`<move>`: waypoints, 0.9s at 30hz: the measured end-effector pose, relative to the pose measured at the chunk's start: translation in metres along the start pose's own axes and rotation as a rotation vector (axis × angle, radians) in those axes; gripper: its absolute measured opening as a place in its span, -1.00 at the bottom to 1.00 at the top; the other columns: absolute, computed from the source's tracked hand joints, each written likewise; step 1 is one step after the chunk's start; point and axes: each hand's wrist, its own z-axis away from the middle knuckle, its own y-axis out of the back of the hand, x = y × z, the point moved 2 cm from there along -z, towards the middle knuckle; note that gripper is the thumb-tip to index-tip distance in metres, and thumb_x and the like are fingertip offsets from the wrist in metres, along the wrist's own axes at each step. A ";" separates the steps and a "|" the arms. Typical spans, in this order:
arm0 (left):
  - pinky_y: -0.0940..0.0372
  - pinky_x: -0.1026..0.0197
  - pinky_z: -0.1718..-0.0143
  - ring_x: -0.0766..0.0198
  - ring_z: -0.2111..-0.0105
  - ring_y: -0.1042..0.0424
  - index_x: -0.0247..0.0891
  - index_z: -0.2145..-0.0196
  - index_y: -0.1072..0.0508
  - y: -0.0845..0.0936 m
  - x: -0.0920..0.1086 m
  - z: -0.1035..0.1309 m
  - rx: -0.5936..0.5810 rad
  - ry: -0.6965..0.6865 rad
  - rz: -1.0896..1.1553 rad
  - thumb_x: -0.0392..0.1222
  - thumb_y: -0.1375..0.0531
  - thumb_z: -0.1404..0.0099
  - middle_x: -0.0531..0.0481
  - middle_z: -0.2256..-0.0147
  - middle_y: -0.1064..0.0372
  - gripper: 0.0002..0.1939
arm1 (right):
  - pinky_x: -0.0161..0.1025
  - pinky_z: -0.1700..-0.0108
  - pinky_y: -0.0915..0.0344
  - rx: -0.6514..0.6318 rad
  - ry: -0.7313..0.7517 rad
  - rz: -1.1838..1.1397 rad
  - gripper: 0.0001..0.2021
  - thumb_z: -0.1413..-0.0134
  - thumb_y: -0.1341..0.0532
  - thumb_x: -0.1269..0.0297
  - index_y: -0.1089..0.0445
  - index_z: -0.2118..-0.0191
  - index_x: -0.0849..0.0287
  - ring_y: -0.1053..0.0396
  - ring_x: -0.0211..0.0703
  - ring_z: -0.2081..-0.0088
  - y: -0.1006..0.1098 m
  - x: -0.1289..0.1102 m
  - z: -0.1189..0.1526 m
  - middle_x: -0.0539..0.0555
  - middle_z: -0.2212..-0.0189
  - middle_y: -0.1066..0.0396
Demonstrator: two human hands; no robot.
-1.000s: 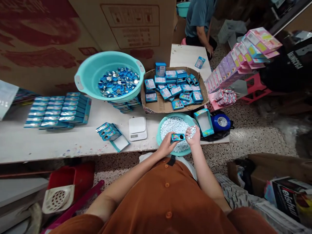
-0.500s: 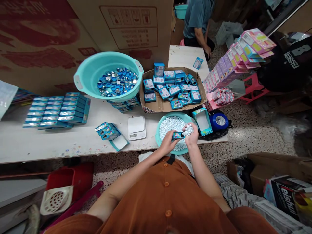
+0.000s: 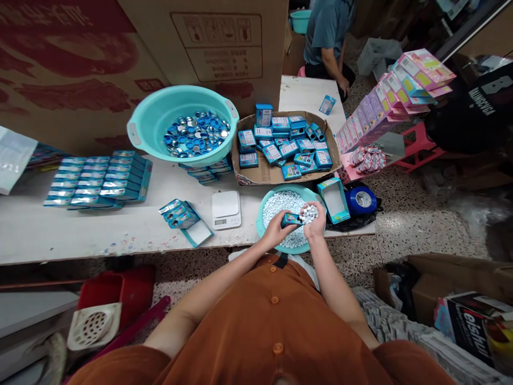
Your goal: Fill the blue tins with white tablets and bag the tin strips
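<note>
My left hand [image 3: 276, 231] is closed round a small blue box [image 3: 292, 220], which lies tilted with its dark opening facing right. Cupped beside that opening, my right hand [image 3: 316, 223] holds a heap of small white pellets [image 3: 308, 214]. Both hands are over a turquoise basin [image 3: 260, 227] filled with the same kind of pellets. Where the box meets the pellets, my fingers partly hide the contact. Left of the basin stands a white digital scale [image 3: 226, 209].
A cardboard tray [image 3: 256, 174] of blue boxes and a turquoise tub [image 3: 140, 115] of blue and silver caps stand behind. Stacked blue boxes [image 3: 98, 179] are at left. An open blue carton [image 3: 334, 200] and blue tape roll [image 3: 360, 200] sit right. A person [image 3: 326, 43] sits beyond.
The view has shifted slightly. My left hand has tilted the small box a little, its opening staying against the pellets in my right hand.
</note>
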 end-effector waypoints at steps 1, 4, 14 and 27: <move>-0.26 0.13 0.12 0.16 0.17 -0.38 -0.22 0.07 -0.29 0.000 0.000 0.000 0.009 0.025 0.021 -0.11 -0.24 -0.18 -0.07 0.17 -0.38 -0.62 | -0.39 0.58 -0.15 -0.002 -0.013 -0.013 -0.80 0.07 -0.17 0.12 -0.27 0.51 0.14 -0.24 -0.36 0.60 0.000 -0.001 0.000 -0.09 0.61 -0.25; -0.23 0.10 0.06 0.12 0.10 -0.36 -0.21 0.07 -0.31 0.000 0.002 -0.001 0.018 -0.043 -0.007 -0.13 -0.25 -0.16 -0.09 0.13 -0.38 -0.62 | -0.41 0.60 -0.10 0.022 -0.025 -0.022 -0.80 0.07 -0.18 0.13 -0.27 0.51 0.15 -0.22 -0.38 0.61 0.000 -0.002 -0.001 -0.09 0.61 -0.24; -0.21 0.05 0.00 0.07 0.04 -0.34 -0.21 0.08 -0.34 0.001 0.004 -0.004 0.021 -0.123 0.001 -0.15 -0.29 -0.13 -0.13 0.08 -0.38 -0.60 | -0.34 0.45 -0.27 0.028 0.057 0.022 -0.77 0.02 -0.15 0.11 -0.28 0.54 0.14 -0.29 -0.32 0.55 0.001 -0.004 0.000 -0.08 0.61 -0.25; -0.24 0.07 0.03 0.10 0.08 -0.36 -0.21 0.08 -0.34 -0.004 0.004 -0.007 0.051 -0.082 0.071 -0.13 -0.29 -0.12 -0.11 0.11 -0.39 -0.60 | -0.30 0.43 -0.26 -0.026 0.106 0.051 -0.73 0.00 -0.10 0.10 -0.23 0.59 0.14 -0.26 -0.32 0.56 -0.005 -0.014 0.000 -0.09 0.63 -0.21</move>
